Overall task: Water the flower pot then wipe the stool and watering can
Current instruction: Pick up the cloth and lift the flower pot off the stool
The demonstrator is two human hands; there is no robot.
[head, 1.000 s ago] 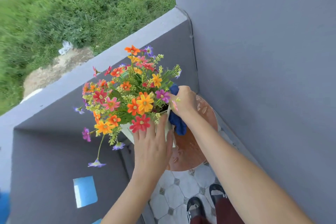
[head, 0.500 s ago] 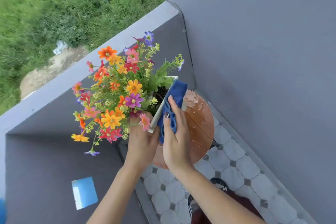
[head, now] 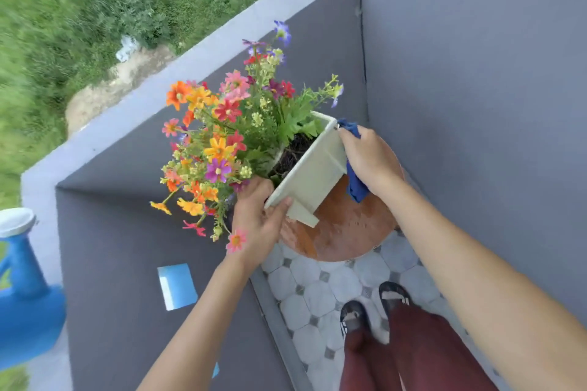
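A white square flower pot (head: 313, 173) full of colourful flowers (head: 222, 136) is tipped to the left above a round brown stool (head: 346, 228), whose top is wet. My left hand (head: 257, 220) grips the pot's near corner. My right hand (head: 368, 159) holds a blue cloth (head: 355, 182) pressed against the pot's right side. A blue watering can (head: 25, 295) with a white rose stands on the grey ledge at the far left.
Grey parapet walls (head: 127, 200) close in the left and far sides, and a tall grey wall (head: 476, 89) stands on the right. The floor (head: 317, 295) is tiled. My feet in dark sandals (head: 352, 316) stand just below the stool. Grass lies beyond the parapet.
The pot has tilted further left, showing its side and underside. My right hand with the cloth moved from the pot's near rim to its right side. The watering can came into view.
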